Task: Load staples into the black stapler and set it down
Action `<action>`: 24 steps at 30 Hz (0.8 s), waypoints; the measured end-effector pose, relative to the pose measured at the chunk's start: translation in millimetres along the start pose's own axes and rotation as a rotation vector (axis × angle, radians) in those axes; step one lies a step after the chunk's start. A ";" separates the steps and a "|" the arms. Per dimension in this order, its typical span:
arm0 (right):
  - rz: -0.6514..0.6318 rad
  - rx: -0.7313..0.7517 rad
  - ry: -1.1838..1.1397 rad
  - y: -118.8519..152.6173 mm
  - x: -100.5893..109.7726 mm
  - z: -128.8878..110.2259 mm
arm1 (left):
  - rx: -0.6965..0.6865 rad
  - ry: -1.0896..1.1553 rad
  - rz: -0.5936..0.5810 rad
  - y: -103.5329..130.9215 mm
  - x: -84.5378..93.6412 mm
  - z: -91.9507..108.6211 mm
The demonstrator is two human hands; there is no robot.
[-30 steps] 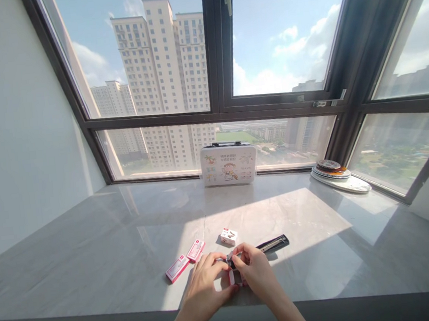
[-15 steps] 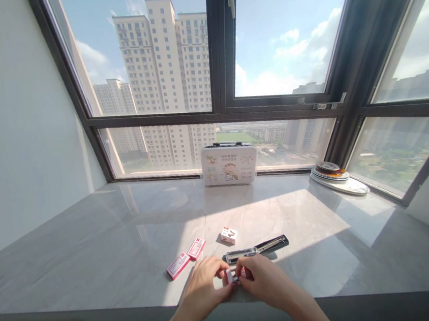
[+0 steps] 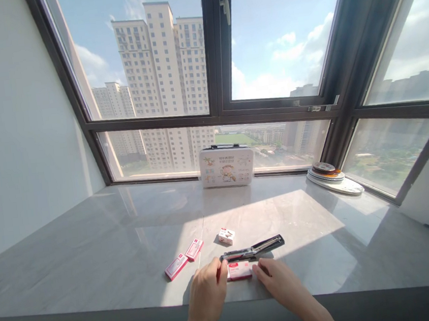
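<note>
My left hand [image 3: 209, 286] is closed at the left end of a small pink-and-white staple box [image 3: 240, 270], its fingertips against it. Just off the box's right end is my right hand [image 3: 278, 275], thumb and fingers pinched together; whether anything small is between them cannot be made out. The box lies label side up. Right behind it lies a black stapler [image 3: 252, 250], swung open with its metal inside showing. Two more pink-and-white boxes, one nearer [image 3: 176, 266] and one farther [image 3: 194, 249], lie end to end on the left. A small white box [image 3: 226, 236] stands behind the stapler.
All this rests on a grey marbled window ledge [image 3: 105, 253], whose front edge runs below my hands. A white case [image 3: 227, 167] with cartoon prints stands against the window. At the back right is a stack of plates or lids [image 3: 331, 179].
My hands have drawn apart, the right one moving right and the left turning more upright. The staple box, mostly hidden between my fingers before, now shows its label face. The view has shifted slightly.
</note>
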State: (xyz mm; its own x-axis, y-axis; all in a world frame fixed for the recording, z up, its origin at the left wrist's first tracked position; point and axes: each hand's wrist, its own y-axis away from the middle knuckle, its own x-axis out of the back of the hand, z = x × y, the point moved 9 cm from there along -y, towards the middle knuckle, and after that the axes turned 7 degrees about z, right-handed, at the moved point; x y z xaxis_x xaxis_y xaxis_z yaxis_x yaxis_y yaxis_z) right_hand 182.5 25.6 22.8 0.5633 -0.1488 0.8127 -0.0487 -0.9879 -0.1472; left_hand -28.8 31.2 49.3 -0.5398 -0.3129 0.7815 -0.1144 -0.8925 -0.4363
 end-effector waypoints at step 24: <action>0.012 -0.040 -0.135 -3.3 -5.8 4.7 | -0.044 -0.077 0.002 3.0 -5.6 13.4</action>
State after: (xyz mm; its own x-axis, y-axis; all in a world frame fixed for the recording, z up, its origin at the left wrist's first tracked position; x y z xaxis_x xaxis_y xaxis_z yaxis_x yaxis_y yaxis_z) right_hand 183.3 29.9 15.9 0.6685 -0.1564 0.7271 -0.0876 -0.9874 -0.1318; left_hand -14.8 25.9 49.6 -0.4750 -0.3405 0.8115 -0.1508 -0.8770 -0.4563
